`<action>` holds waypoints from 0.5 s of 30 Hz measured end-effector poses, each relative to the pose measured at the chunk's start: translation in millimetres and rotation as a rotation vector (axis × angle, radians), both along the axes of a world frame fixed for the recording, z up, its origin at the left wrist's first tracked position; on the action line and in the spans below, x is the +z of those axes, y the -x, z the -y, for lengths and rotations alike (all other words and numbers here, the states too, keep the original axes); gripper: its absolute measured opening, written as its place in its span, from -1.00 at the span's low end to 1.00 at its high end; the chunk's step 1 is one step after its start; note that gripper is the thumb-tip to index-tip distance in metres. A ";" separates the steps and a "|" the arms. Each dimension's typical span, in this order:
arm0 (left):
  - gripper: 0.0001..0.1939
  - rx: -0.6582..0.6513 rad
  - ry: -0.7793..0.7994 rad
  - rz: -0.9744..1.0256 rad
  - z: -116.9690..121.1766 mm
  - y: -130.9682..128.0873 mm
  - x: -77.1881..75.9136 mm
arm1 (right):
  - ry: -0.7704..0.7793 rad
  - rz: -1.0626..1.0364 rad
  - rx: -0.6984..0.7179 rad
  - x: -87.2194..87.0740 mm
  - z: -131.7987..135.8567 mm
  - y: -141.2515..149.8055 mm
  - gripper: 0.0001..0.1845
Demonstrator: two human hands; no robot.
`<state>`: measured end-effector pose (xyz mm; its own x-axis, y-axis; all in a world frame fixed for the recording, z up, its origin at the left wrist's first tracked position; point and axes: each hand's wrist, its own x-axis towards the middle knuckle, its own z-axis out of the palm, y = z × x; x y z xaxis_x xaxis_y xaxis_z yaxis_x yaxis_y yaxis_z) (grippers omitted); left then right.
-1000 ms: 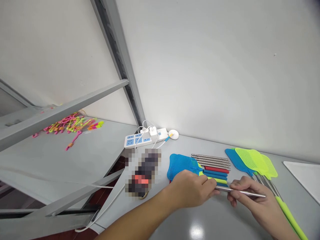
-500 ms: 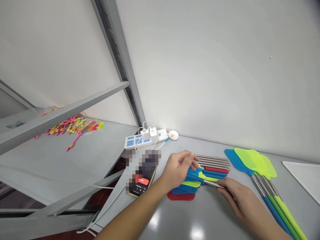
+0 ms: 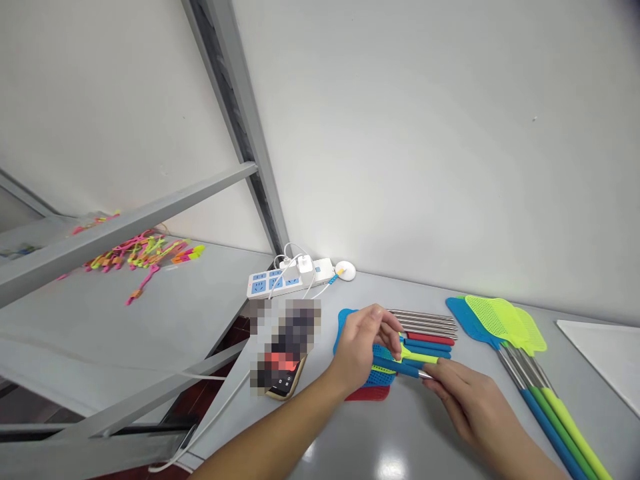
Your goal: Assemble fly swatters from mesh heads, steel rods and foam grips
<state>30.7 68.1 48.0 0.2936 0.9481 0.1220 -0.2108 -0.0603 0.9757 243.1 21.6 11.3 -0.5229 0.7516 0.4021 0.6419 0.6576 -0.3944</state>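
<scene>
My right hand [image 3: 470,397] pinches a thin metal rod [image 3: 425,375] just past the end of a blue handle [image 3: 395,367]. The handle's far end runs behind my left hand [image 3: 363,347], whose fingers are curled; its grip is partly hidden. Under my hands lie mesh fly swatter heads: blue [image 3: 380,381] ones and a red one [image 3: 370,393]. A yellow-green swatter neck [image 3: 417,357] sticks out beside the handle. Just behind are loose blue handles [image 3: 430,348], a red handle [image 3: 430,339] and several metal rods [image 3: 425,323].
On the right, fly swatters with blue and yellow-green heads [image 3: 500,320] lie near a white tray [image 3: 600,353]. At left are a partly blurred phone [image 3: 290,383], a power strip [image 3: 280,283] with cables, and a metal frame [image 3: 245,133]. Colourful small items [image 3: 145,253] cover part of another surface.
My right hand has shifted left toward the blue handle, so less bare rod shows between them. My left hand has turned slightly, exposing more of a blue swatter head behind it.
</scene>
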 end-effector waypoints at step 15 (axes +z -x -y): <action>-0.64 0.047 0.013 -0.678 106.1 76.1 -13.6 | 0.328 0.126 0.014 39.5 -60.1 41.4 -0.21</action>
